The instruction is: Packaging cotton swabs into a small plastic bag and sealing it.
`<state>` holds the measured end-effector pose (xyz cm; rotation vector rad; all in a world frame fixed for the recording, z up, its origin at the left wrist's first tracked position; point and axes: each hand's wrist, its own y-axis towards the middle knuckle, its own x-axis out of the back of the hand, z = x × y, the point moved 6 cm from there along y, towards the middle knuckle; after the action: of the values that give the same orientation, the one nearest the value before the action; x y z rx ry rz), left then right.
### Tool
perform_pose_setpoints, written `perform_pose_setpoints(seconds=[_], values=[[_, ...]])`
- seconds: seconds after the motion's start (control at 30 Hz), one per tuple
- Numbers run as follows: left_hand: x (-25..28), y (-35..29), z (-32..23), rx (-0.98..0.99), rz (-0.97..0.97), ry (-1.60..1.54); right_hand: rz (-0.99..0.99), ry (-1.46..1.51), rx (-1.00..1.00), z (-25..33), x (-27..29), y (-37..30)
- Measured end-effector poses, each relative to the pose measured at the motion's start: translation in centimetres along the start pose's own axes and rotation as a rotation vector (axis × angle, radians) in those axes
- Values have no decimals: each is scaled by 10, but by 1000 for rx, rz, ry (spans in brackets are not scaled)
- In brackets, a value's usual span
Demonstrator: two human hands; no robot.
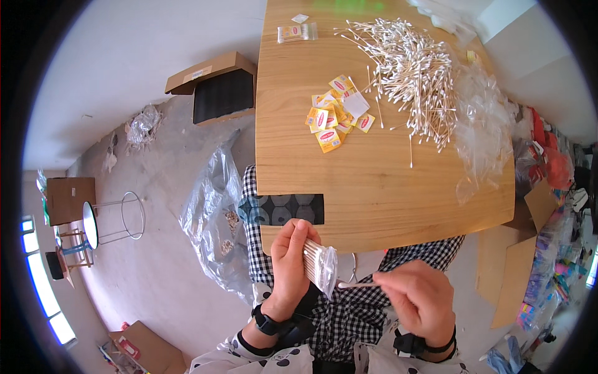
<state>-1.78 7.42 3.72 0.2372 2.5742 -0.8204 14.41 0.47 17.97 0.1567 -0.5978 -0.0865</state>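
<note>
Just off the table's front edge, my left hand (289, 265) is closed around a small clear bag of cotton swabs (321, 265), its plastic end turned to the right. My right hand (421, 298) pinches a single cotton swab (359, 285), which points left with its white tip close beside the bag. Whether that tip touches the bag, I cannot tell. On the wooden table (374, 187) lie a big loose heap of cotton swabs (414, 75) and a small pile of yellow and white cards (339, 115). One filled swab packet (296, 33) rests at the far left.
Crumpled clear plastic bags (483, 131) lie along the table's right side. A dark patterned mat piece (291, 209) sits at the front left corner. Left of the table are a large plastic bag (218, 212) on the floor and an open cardboard box (221, 90). More cartons (514, 268) stand right.
</note>
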Motion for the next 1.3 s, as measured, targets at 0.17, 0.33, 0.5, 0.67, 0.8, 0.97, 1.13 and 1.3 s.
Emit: perform_pose_setpoints(seconds=[0.17,0.33,0.5,0.67,0.8,0.97,1.13,1.3], values=[[-11,-1,4,115,41,34,-45,-137,63,26,-3,-11],[-11,-6,7,126,76,-15,-92,-230,69,38,-10,-8],[-13,-9,6,94,75,-36,-111,-327,108,33,-15,-8],[-10,-10,-2,-101,18,128,-19,-316,103,26,-19,-8],[-12,-13,-9,-179,7,178,-17,-297,77,16,-26,-10],[-15,-16,-15,-202,21,209,-33,177,-213,0,-27,-11],[-13,-15,-15,-179,14,228,-26,368,-315,-12,-22,-26],[-14,-17,-14,-167,21,220,-115,594,-458,-23,-27,-34]])
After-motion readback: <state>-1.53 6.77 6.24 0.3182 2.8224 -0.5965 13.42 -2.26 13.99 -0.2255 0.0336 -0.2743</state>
